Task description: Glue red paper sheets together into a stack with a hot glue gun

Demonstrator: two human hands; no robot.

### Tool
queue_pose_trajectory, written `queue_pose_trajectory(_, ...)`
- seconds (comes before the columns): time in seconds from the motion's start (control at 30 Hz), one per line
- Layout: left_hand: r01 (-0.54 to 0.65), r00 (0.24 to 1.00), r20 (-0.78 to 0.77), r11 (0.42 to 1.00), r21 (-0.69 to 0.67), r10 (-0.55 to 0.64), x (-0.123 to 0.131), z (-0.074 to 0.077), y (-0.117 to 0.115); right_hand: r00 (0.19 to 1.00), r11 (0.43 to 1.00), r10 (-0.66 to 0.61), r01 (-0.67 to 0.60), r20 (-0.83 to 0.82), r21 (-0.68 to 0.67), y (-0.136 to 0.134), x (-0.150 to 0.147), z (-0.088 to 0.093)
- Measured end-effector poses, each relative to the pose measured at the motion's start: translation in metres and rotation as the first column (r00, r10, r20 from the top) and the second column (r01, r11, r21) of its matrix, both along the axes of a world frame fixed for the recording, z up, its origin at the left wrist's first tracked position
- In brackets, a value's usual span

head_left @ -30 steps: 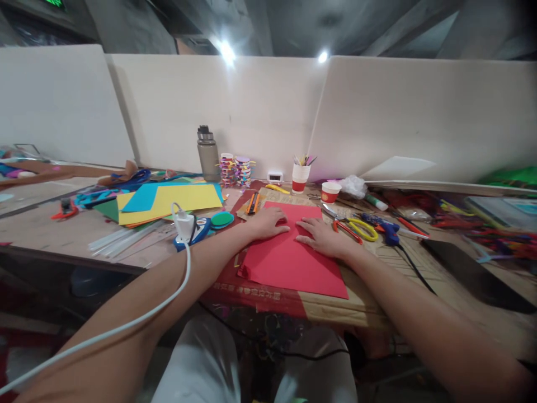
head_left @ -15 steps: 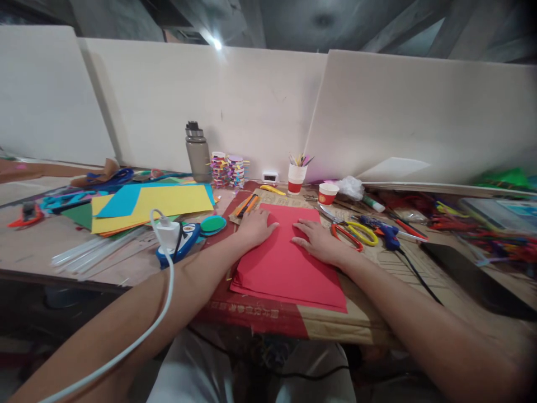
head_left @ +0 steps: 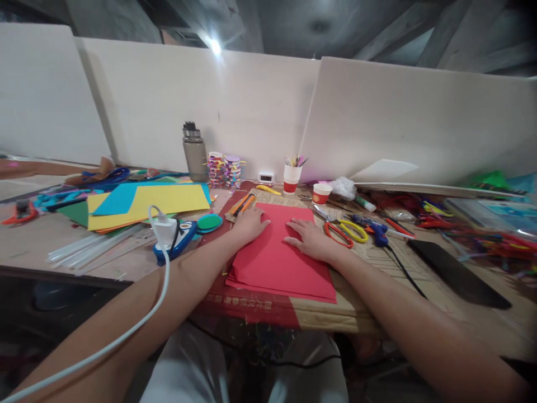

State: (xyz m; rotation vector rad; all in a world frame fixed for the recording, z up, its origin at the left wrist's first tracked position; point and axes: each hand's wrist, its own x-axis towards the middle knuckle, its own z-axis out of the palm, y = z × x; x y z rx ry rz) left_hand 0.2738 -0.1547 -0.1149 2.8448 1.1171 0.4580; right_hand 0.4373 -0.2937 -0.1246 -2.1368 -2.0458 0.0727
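White partition boards back a cluttered wooden workbench (head_left: 37,246). I see a rectangular red paper sheet (head_left: 279,266) lying flat on a brown cardboard panel (head_left: 335,316) at the bench's near edge. Its long axis runs away from me, with the far short edge toward the partitions. My left hand (head_left: 250,224) lies on the far left corner and my right hand (head_left: 308,239) on the far right part. Both are palm down with fingers extended, grasping nothing. Printed characters on the cardboard's red band are too small to read. Yellow-and-red scissors (head_left: 346,231) lie just beside the right hand.
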Motion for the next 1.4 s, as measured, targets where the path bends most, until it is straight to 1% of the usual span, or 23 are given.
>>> queue_pose_trajectory(0.23, -0.022, 1.000, 0.004, 1.000, 0.003, 0.022, 0.001, 0.001, 0.002, 1.000, 0.999, -0.018, 0.019, -0.008, 0.039, 0.002, 0.001, 0.001)
queue_pose_trajectory(0.37, 0.001, 1.000, -0.005, 1.000, 0.019, -0.001, 0.001, 0.000, 0.004, 0.999, 0.996, -0.035, 0.036, -0.016, 0.087, -0.002, -0.003, 0.007)
queue_pose_trajectory(0.43, 0.017, 1.000, -0.001, 0.999, 0.028, -0.017, 0.000, -0.001, 0.006, 0.999, 0.995, 0.005, -0.002, -0.033, 0.095, -0.007, -0.006, 0.013)
queue_pose_trajectory(0.57, 0.015, 1.000, 0.005, 1.000, 0.017, -0.015, 0.000, -0.002, 0.008, 0.987, 0.990, 0.140, -0.140, -0.085, 0.000, -0.014, -0.011, 0.018)
queue_pose_trajectory(0.63, 0.012, 1.000, 0.010, 1.000, 0.011, -0.012, 0.000, -0.001, 0.006, 0.983, 0.986, 0.158, -0.161, -0.092, -0.031, -0.015, -0.012, 0.018)
queue_pose_trajectory(0.7, 0.016, 1.000, 0.020, 1.000, 0.006, -0.016, -0.001, 0.001, 0.005, 0.985, 0.988, 0.150, -0.153, -0.087, -0.035, -0.015, -0.012, 0.018)
queue_pose_trajectory(0.9, 0.019, 0.997, 0.074, 0.999, -0.026, -0.017, -0.001, 0.002, 0.004, 0.992, 0.994, 0.108, -0.108, -0.064, 0.002, -0.009, -0.010, 0.015)
queue_pose_trajectory(1.1, 0.016, 0.997, 0.075, 0.999, -0.031, -0.014, 0.000, 0.000, 0.009, 0.989, 0.990, 0.134, -0.131, -0.070, 0.047, -0.004, -0.008, 0.010)
queue_pose_trajectory(1.2, 0.033, 0.998, 0.048, 0.999, -0.015, -0.032, -0.001, -0.001, 0.009, 0.984, 0.985, 0.145, -0.135, -0.101, 0.104, -0.003, -0.007, 0.007)
queue_pose_trajectory(1.27, 0.033, 0.999, 0.032, 0.999, 0.000, -0.033, -0.002, -0.001, 0.008, 0.978, 0.972, 0.154, -0.124, -0.142, 0.200, -0.003, -0.008, 0.007)
queue_pose_trajectory(1.33, 0.030, 0.999, 0.018, 1.000, 0.008, -0.030, -0.002, -0.001, 0.007, 0.960, 0.930, 0.183, -0.099, -0.211, 0.355, -0.004, -0.009, 0.011)
queue_pose_trajectory(1.4, 0.029, 0.999, 0.012, 1.000, 0.005, -0.029, -0.002, -0.001, 0.006, 0.922, 0.853, 0.245, -0.058, -0.299, 0.519, -0.008, -0.015, 0.020)
